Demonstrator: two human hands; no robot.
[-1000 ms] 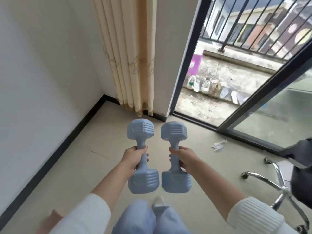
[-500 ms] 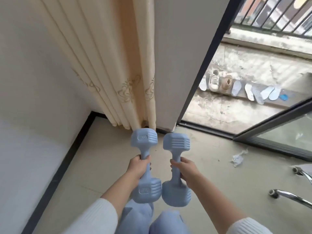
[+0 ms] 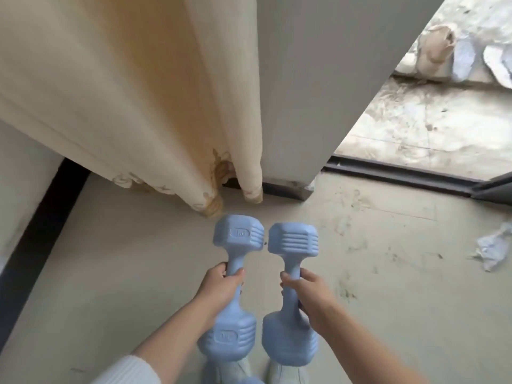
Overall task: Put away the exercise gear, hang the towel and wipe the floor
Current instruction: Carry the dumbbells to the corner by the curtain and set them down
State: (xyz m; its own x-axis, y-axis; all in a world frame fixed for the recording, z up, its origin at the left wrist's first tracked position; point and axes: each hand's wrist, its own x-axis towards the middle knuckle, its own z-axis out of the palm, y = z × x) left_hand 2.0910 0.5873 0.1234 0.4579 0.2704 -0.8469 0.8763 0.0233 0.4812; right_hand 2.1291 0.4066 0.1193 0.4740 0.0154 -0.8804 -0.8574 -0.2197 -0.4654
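Your left hand (image 3: 219, 286) is wrapped round the handle of the left dumbbell (image 3: 238, 236), fingers curled tight on the shaft. Your right hand (image 3: 310, 292) grasps the handle of the right dumbbell (image 3: 292, 239) the same way. Both pale blue weights are held out in front of you above the floor (image 3: 124, 273), side by side and roughly parallel, each with one ribbed head pointing away from you and the other toward your feet. The far heads sit very close together, nearly touching. The left one carries an oval raised label on each head, too blurred to read.

Just beyond the far heads hangs the cream curtain (image 3: 138, 92), its hem reaching almost to the floor. To the curtain's right stands a grey wall section (image 3: 318, 79). A black skirting board (image 3: 41, 223) runs along the wall on your left.

On the right, a dark door track (image 3: 396, 174) separates the room from the stained balcony floor (image 3: 429, 120), where a tan shoe (image 3: 435, 51) rests beside what may be pale insoles. A crumpled tissue (image 3: 494, 249) lies on the room floor near the right edge, well apart from the dumbbells. Your white sleeve (image 3: 130, 372) shows at the bottom left, and your light shoes (image 3: 288, 372) sit under the near heads.
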